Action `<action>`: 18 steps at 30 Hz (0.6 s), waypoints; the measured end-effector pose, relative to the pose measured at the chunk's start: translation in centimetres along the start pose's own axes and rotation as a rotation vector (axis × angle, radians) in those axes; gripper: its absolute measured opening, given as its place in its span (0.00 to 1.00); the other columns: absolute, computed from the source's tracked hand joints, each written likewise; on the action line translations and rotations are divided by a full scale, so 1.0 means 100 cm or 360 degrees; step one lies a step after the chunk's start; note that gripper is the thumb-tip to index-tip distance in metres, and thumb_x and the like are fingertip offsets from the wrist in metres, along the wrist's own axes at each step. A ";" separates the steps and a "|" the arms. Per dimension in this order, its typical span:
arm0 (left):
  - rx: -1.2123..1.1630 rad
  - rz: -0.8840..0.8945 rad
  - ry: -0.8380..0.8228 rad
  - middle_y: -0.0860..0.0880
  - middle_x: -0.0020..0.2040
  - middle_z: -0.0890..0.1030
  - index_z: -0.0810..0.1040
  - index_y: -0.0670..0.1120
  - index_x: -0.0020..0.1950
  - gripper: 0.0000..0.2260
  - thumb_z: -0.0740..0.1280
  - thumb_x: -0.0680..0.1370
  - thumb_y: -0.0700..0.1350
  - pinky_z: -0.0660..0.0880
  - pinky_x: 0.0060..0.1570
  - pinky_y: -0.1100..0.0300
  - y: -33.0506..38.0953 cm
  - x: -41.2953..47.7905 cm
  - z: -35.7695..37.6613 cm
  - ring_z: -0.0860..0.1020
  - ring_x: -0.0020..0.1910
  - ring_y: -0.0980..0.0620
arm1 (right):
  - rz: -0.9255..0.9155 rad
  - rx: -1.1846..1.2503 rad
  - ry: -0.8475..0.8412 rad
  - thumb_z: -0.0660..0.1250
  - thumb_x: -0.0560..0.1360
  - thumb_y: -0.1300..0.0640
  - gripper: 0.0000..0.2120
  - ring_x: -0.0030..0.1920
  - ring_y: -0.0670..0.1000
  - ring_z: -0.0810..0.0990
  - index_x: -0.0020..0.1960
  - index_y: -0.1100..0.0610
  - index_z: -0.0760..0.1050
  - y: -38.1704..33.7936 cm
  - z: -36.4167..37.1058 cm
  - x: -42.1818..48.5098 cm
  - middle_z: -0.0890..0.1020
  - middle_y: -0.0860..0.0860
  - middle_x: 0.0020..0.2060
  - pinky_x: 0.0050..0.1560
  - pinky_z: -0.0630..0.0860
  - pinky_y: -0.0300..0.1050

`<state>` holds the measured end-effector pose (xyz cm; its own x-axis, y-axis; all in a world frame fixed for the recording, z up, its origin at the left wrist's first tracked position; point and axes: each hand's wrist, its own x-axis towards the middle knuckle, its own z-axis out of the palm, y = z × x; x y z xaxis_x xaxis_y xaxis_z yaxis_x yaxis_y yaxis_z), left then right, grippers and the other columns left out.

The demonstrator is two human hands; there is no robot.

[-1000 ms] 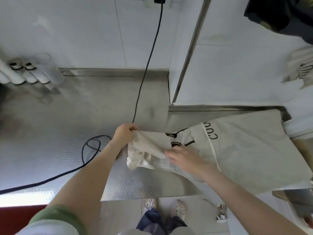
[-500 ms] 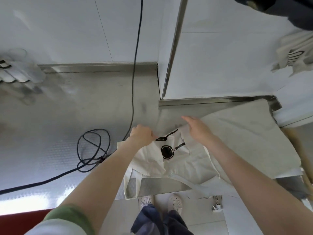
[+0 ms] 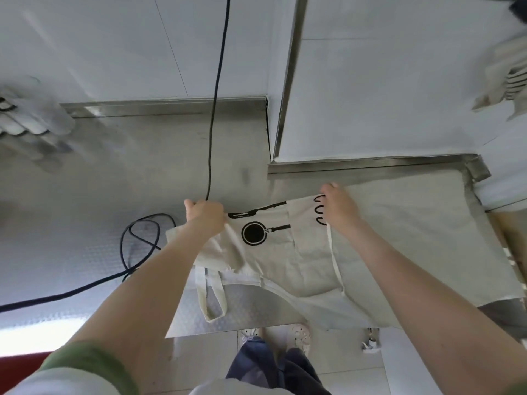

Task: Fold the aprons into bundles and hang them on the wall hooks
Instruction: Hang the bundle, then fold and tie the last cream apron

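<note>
A cream apron (image 3: 399, 240) with a black pan print lies spread on the steel counter (image 3: 142, 172), its bib end toward the left. My left hand (image 3: 206, 215) grips the bib's far left corner. My right hand (image 3: 340, 206) holds the apron's far edge by the black lettering, fingers curled over the cloth. A neck strap loop (image 3: 211, 295) lies on the counter near the front edge. Part of the apron hangs over the counter's front edge.
A black cable (image 3: 212, 124) runs down the white wall and coils on the counter to the left of my left hand. More cream cloth (image 3: 507, 78) hangs on the wall at the upper right. Pale tubes (image 3: 31, 118) lie at the far left.
Both hands have moved away from me and apart, pulling the bunched bib open and flat. The pan print and the strap loop now show.
</note>
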<state>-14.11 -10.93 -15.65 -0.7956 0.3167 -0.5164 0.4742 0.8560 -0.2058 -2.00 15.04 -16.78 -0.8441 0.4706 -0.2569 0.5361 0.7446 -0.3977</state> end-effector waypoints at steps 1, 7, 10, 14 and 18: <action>-0.0008 -0.0063 0.0023 0.51 0.43 0.72 0.75 0.49 0.51 0.09 0.58 0.77 0.40 0.58 0.48 0.54 0.000 0.000 -0.001 0.70 0.48 0.49 | -0.0014 0.0033 0.0013 0.61 0.76 0.67 0.16 0.60 0.59 0.72 0.64 0.61 0.69 0.000 0.001 0.000 0.70 0.56 0.60 0.51 0.73 0.50; -0.0359 0.0196 0.0409 0.44 0.61 0.70 0.67 0.43 0.63 0.16 0.63 0.77 0.45 0.64 0.60 0.53 0.029 -0.010 0.009 0.68 0.62 0.44 | -0.0070 0.0230 -0.0135 0.70 0.71 0.63 0.30 0.62 0.56 0.66 0.70 0.59 0.62 0.020 0.000 -0.035 0.67 0.56 0.62 0.56 0.65 0.44; -0.0473 0.0697 0.0238 0.45 0.61 0.71 0.71 0.43 0.63 0.14 0.61 0.79 0.46 0.66 0.61 0.56 0.059 -0.014 0.015 0.68 0.64 0.45 | 0.0063 0.0359 -0.0640 0.74 0.71 0.53 0.14 0.46 0.51 0.75 0.50 0.56 0.72 0.034 0.000 -0.067 0.76 0.51 0.44 0.42 0.68 0.41; -0.0235 0.0909 -0.0054 0.44 0.65 0.70 0.69 0.42 0.65 0.18 0.58 0.80 0.51 0.68 0.62 0.51 0.092 -0.011 0.030 0.67 0.64 0.43 | -0.0043 0.0103 -0.1015 0.75 0.69 0.49 0.12 0.40 0.49 0.74 0.37 0.54 0.73 0.046 0.009 -0.111 0.74 0.48 0.37 0.41 0.70 0.42; -0.0210 0.0784 -0.0124 0.42 0.69 0.64 0.63 0.41 0.70 0.27 0.59 0.78 0.58 0.67 0.63 0.48 0.102 -0.016 0.024 0.64 0.65 0.40 | -0.0119 0.0021 -0.1034 0.71 0.72 0.55 0.20 0.34 0.46 0.64 0.31 0.54 0.61 0.048 0.019 -0.142 0.65 0.47 0.33 0.32 0.59 0.39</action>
<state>-7.08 -3.65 -18.96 -0.4573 0.6682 -0.5868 0.7299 0.6590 0.1815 12.60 11.04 -16.74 -0.7069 0.0329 -0.7065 0.4799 0.7562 -0.4449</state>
